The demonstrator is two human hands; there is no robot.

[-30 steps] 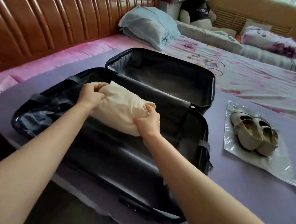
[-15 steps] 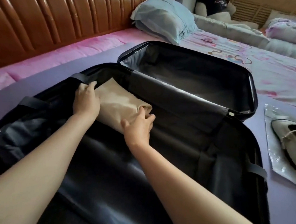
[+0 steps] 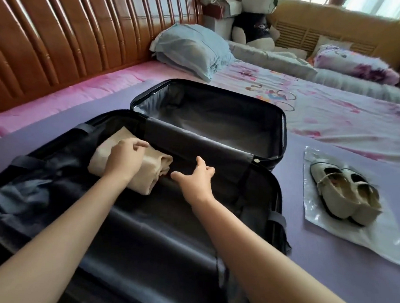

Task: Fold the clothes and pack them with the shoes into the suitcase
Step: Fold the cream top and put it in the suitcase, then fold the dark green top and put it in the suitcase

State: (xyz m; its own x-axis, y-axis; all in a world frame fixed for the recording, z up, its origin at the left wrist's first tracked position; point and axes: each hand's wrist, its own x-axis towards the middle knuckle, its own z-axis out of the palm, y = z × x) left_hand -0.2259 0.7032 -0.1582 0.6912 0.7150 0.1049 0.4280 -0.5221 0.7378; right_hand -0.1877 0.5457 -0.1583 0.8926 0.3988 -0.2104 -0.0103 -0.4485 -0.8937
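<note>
A black suitcase (image 3: 217,150) lies open on the bed, both halves facing up. In its near half sits a folded beige garment (image 3: 154,166), close to the hinge side. My left hand (image 3: 123,157) rests on top of the garment with fingers loosely bent. My right hand (image 3: 193,179) hovers just right of the garment, fingers spread and holding nothing. A pair of pale shoes (image 3: 342,195) lies on a clear plastic bag (image 3: 376,244) to the right of the suitcase.
A purple mat (image 3: 327,276) covers the near part of the bed. Behind it are a floral sheet (image 3: 337,108), a blue pillow (image 3: 191,50), a rolled quilt, a plush bear (image 3: 253,21) and a wooden headboard (image 3: 72,38) at the left.
My right hand has let go of the beige garment and moved off to its right, fingers spread. The garment now lies in the suitcase under my left hand. The view shifted right.
</note>
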